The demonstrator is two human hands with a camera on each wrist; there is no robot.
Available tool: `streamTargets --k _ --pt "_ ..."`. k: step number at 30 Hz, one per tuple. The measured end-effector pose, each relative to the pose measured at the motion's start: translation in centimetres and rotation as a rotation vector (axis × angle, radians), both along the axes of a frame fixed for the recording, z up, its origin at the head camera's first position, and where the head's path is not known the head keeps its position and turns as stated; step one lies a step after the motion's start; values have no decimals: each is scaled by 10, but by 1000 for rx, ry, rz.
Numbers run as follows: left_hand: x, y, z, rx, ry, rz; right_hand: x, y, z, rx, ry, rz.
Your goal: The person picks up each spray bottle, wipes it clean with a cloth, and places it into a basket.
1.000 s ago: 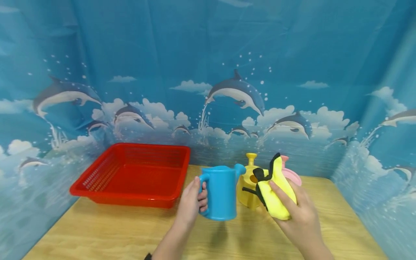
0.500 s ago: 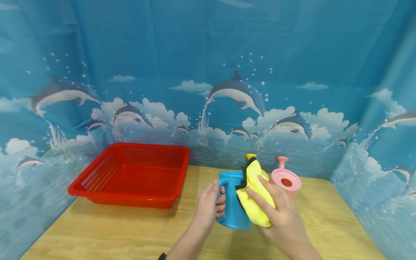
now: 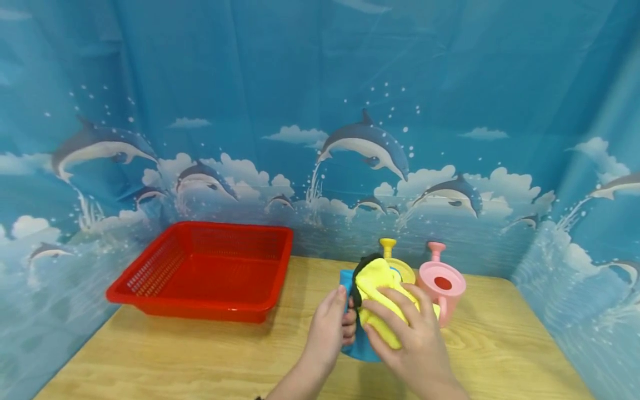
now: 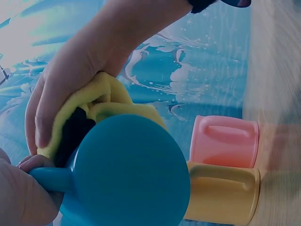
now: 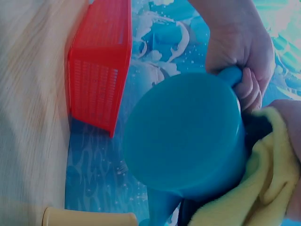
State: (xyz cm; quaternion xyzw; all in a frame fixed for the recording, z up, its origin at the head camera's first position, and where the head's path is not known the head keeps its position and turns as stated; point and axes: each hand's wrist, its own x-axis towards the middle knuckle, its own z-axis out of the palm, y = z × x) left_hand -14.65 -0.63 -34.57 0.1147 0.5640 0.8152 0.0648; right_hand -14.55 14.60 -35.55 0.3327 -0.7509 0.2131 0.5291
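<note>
A blue watering can (image 3: pixel 361 347) is held up above the table, its handle gripped by my left hand (image 3: pixel 327 328). Against its side my right hand (image 3: pixel 415 339) holds a bunched yellow cloth with black edging (image 3: pixel 377 278), fingers spread over it. The cloth hides most of the can in the head view. Both wrist views show the can's round base, as the blue can (image 4: pixel 131 174) in the left one and the blue can (image 5: pixel 183 132) in the right. Behind stand a yellow watering can (image 3: pixel 402 271), partly hidden, and a pink watering can (image 3: pixel 450 294).
A red plastic basket (image 3: pixel 200 308) with perforated sides sits at the back left of the wooden table (image 3: pixel 200 355). A blue curtain printed with dolphins (image 3: pixel 300 83) hangs behind and at both sides.
The blue can has moved right and slightly down, tilting. My right hand has brought the cloth leftward onto the can, and its fingers have spread. The pink can is more exposed.
</note>
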Motion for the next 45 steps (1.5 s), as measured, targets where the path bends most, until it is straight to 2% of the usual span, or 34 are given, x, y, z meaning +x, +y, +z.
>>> streamTargets --k 3,7,12,15,20,24,30,34,38,41,45 --pt "3 1 0 -29 19 8 4 -2 2 56 -36 -64" --pt "8 3 0 -42 32 10 7 -4 4 116 -81 -107" --pt "13 3 3 -1 -1 36 7 -3 6 128 -58 -83" --pt "13 2 4 36 4 36 7 -1 7 141 -27 -67" --pt "12 -1 5 87 15 27 7 0 6 177 -9 -54" --pt "9 -4 4 115 24 42 9 2 4 214 -37 -40" --pt "4 -10 4 188 81 68 12 2 0 284 -62 -37" --pt "0 -16 5 236 101 91 13 2 -3 344 -23 -6" --pt "-3 -21 7 257 89 112 13 1 -5 390 15 16" --pt "-4 -22 8 259 82 93 14 2 -4 382 -3 18" --pt "-2 -22 9 243 118 66 14 2 -2 342 -62 12"
